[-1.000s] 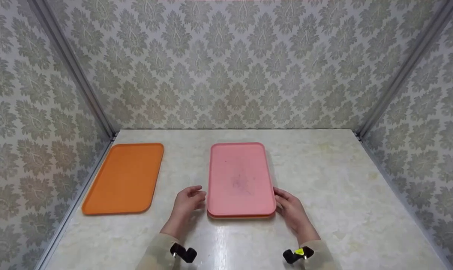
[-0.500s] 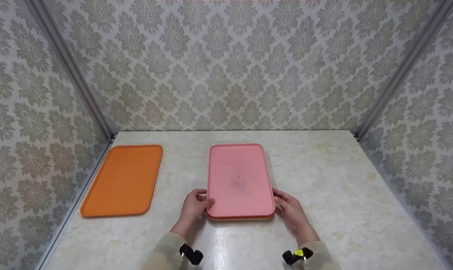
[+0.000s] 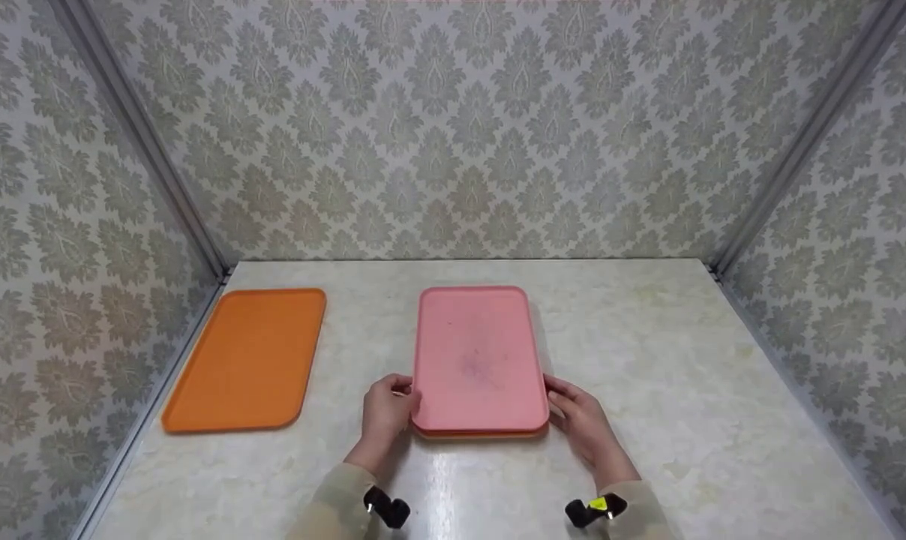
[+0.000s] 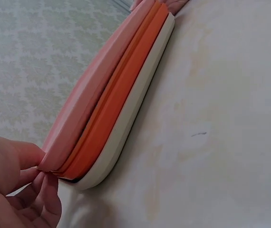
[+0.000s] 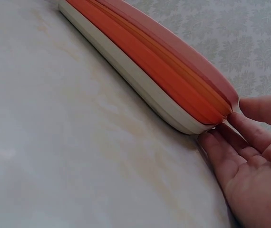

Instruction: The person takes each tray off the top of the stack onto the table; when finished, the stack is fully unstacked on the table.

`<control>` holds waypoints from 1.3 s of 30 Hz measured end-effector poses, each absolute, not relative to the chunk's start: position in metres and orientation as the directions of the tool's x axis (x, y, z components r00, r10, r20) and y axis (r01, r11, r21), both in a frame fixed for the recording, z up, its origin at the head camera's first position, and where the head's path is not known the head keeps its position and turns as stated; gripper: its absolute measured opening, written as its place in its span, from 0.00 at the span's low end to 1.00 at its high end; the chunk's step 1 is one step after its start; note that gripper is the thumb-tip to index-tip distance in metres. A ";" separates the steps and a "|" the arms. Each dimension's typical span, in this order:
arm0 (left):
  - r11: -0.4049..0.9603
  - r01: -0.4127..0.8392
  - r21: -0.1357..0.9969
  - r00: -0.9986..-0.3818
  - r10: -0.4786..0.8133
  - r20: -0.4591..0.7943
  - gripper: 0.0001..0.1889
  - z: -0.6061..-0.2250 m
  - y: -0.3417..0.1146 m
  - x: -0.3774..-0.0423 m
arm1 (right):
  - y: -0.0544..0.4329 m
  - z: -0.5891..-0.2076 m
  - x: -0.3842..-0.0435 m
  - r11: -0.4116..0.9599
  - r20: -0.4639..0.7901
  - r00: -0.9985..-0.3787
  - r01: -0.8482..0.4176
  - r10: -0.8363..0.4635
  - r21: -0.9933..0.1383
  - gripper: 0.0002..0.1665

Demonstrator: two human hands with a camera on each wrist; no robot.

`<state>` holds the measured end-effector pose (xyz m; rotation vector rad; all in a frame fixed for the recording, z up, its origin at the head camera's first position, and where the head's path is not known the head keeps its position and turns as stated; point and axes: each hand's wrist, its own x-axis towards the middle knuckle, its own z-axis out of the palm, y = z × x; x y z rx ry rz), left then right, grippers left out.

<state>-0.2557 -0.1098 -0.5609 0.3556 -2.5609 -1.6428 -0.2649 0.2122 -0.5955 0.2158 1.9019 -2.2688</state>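
Note:
A pink tray (image 3: 475,360) with dark smudges lies on top of a stack in the middle of the table. Below it the wrist views show orange tray edges (image 4: 121,104) and a white tray (image 5: 126,71) at the bottom. My left hand (image 3: 385,412) pinches the pink tray's near left edge, thumb at the rim and fingers beneath it. At the near right edge, my right hand (image 3: 584,424) has its thumb and a finger at the pink tray's rim, with other fingertips against the lower edges.
Another orange tray (image 3: 247,360) lies flat at the left of the marbled table (image 3: 648,360). Patterned wall panels (image 3: 453,135) enclose the table at the back and both sides.
My left hand has come right from beside the stack and taken hold of the pink tray's edge. The pink tray has shifted very slightly left. My right hand has stayed in place.

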 end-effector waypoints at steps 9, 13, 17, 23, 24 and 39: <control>0.163 -0.180 0.970 -0.967 -0.210 -0.144 0.13 -0.552 -0.117 -0.260 | 0.213 -0.597 -0.265 -0.163 -0.213 -0.976 0.217 -0.047 -0.962 0.27; 0.037 -0.205 0.978 -0.971 -0.135 -0.198 0.18 -0.553 -0.123 -0.262 | 0.213 -0.596 -0.266 -0.161 -0.218 -0.975 0.222 -0.043 -0.962 0.26; -0.101 -0.232 0.968 -0.970 -0.052 -0.238 0.25 -0.556 -0.128 -0.261 | 0.213 -0.596 -0.266 -0.162 -0.219 -0.975 0.223 -0.038 -0.961 0.27; -0.257 -0.269 0.928 -0.961 0.012 -0.275 0.31 -0.563 -0.132 -0.259 | 0.213 -0.595 -0.265 -0.176 -0.215 -0.976 0.220 -0.044 -0.960 0.27; -0.262 -0.269 0.927 -0.961 0.013 -0.276 0.31 -0.565 -0.133 -0.259 | 0.213 -0.595 -0.264 -0.178 -0.214 -0.976 0.219 -0.046 -0.959 0.27; -0.326 -0.258 0.909 -0.965 0.044 -0.258 0.31 -0.559 -0.147 -0.259 | 0.213 -0.593 -0.265 -0.189 -0.217 -0.975 0.222 -0.046 -0.957 0.26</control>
